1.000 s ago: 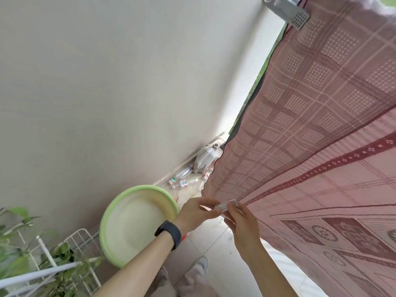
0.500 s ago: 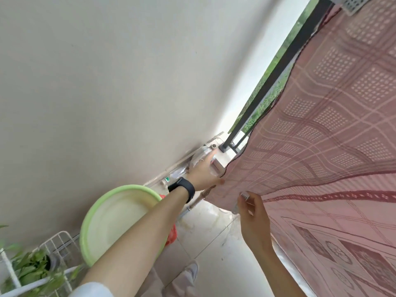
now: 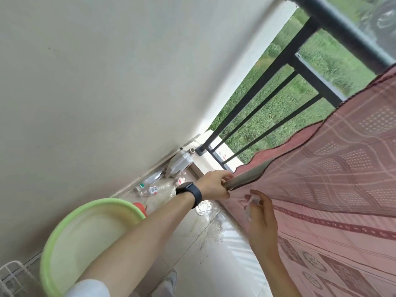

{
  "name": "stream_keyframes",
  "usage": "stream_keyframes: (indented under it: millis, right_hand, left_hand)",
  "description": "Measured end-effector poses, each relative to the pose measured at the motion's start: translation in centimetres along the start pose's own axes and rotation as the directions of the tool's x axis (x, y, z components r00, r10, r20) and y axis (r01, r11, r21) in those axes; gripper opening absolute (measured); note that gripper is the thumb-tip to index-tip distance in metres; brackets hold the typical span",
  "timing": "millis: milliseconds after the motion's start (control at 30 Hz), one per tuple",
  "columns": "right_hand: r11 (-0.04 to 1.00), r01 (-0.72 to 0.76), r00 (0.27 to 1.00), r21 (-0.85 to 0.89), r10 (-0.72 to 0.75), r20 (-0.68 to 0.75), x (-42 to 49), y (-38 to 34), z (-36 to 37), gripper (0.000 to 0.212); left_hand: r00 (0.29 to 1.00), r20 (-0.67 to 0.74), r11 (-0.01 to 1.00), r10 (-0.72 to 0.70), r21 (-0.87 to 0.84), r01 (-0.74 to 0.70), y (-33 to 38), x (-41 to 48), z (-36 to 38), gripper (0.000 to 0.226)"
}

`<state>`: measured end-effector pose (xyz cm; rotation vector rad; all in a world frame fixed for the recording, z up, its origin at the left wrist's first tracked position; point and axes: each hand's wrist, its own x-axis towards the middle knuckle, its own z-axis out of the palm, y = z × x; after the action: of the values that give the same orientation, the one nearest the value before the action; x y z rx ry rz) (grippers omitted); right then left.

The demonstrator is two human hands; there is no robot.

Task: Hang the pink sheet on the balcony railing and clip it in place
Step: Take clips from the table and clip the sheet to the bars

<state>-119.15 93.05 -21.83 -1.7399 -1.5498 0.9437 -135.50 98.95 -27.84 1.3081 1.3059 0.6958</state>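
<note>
Pink sheet (image 3: 321, 189) | L hand (image 3: 216, 185) fingers grip edge | R hand (image 3: 260, 219) pinches clip (image 3: 254, 200) | green basin (image 3: 85, 236) under L arm

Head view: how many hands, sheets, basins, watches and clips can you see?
Hands: 2, left hand and right hand
Pink sheet: 1
Green basin: 1
Watch: 1
Clip: 1
Total: 6

A pink sheet (image 3: 334, 179) woven with pale checks, dotted squares and a dark maroon band hangs at right before a black railing (image 3: 255, 112) and green grass (image 3: 285, 99); near left, a lime-green basin (image 3: 64, 230) with cream inside and a black wristwatch (image 3: 189, 190).
</note>
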Motion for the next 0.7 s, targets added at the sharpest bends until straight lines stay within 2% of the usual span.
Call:
stream_keyframes:
  millis: [100, 133, 167, 200, 233, 300, 333, 367, 433, 467, 567, 700]
  right_hand:
    - [1.000, -0.003, 0.997, 0.019, 0.005, -0.080, -0.3, -1.7, 0.5, 0.013]
    - [1.000, 0.001, 0.998, -0.014, -0.002, -0.069, -0.2, -2.3, 0.5, 0.013]
    - [0.999, 0.003, 0.999, -0.049, -0.005, -0.045, -0.4, -3.1, 0.7, 0.022]
    - [0.997, -0.002, 1.000, -0.073, 0.000, -0.020, -0.3, -3.5, 0.8, 0.030]
    - [0.996, -0.015, 1.000, -0.093, 0.014, -0.011, -0.3, -4.1, 1.0, 0.034]
    - [0.987, -0.006, 0.999, -0.163, 0.000, -0.037, -0.2, -4.9, 1.4, 0.026]
    - [0.977, 0.024, 0.997, -0.211, -0.038, -0.065, 0.0, -5.0, 1.5, 0.017]
    - [0.969, 0.043, 0.994, -0.243, -0.067, -0.091, 0.1, -5.0, 1.6, 0.010]
    - [0.953, 0.063, 0.986, -0.297, -0.106, -0.132, 0.3, -4.6, 1.6, 0.013]
    - [0.939, 0.065, 0.981, -0.338, -0.122, -0.151, 0.4, -4.2, 1.5, 0.016]
    - [0.922, 0.084, 0.976, -0.378, -0.152, -0.154, -0.6, -3.7, 1.5, 0.024]
    - [0.954, 0.086, 0.992, -0.286, -0.109, -0.066, -3.5, -4.5, 2.0, 0.019]
  left_hand:
    - [0.989, 0.147, 0.919, -0.017, -0.387, 0.074, 0.9, 0.5, -2.3, 0.058]
    - [0.988, 0.156, 0.877, -0.021, -0.472, 0.093, 1.4, 0.8, -3.1, 0.060]
    - [0.990, 0.139, 0.845, -0.022, -0.526, 0.093, 2.1, 1.1, -3.7, 0.062]
    - [0.996, 0.087, 0.862, -0.029, -0.502, 0.069, 2.7, 1.4, -4.2, 0.067]
    - [0.999, 0.021, 0.921, -0.026, -0.389, 0.033, 3.1, 2.1, -4.4, 0.075]
    - [0.999, -0.015, 0.997, 0.037, -0.069, -0.038, 3.9, 3.3, -4.1, 0.092]
    - [0.997, -0.005, 0.995, 0.077, 0.063, -0.077, 4.1, 3.9, -3.8, 0.089]
    - [0.992, 0.001, 0.977, 0.127, 0.170, -0.125, 3.9, 4.5, -3.5, 0.073]
    - [0.981, 0.005, 0.920, 0.193, 0.345, -0.183, 3.5, 4.8, -3.4, 0.023]
    - [0.979, -0.007, 0.906, 0.203, 0.381, -0.185, 3.1, 4.5, -3.4, 0.010]
    - [0.977, -0.072, 0.913, 0.200, 0.375, -0.160, 1.6, 1.5, -3.2, 0.012]
    - [0.947, -0.259, 0.971, 0.187, 0.196, -0.138, -0.6, -2.5, -1.9, 0.015]
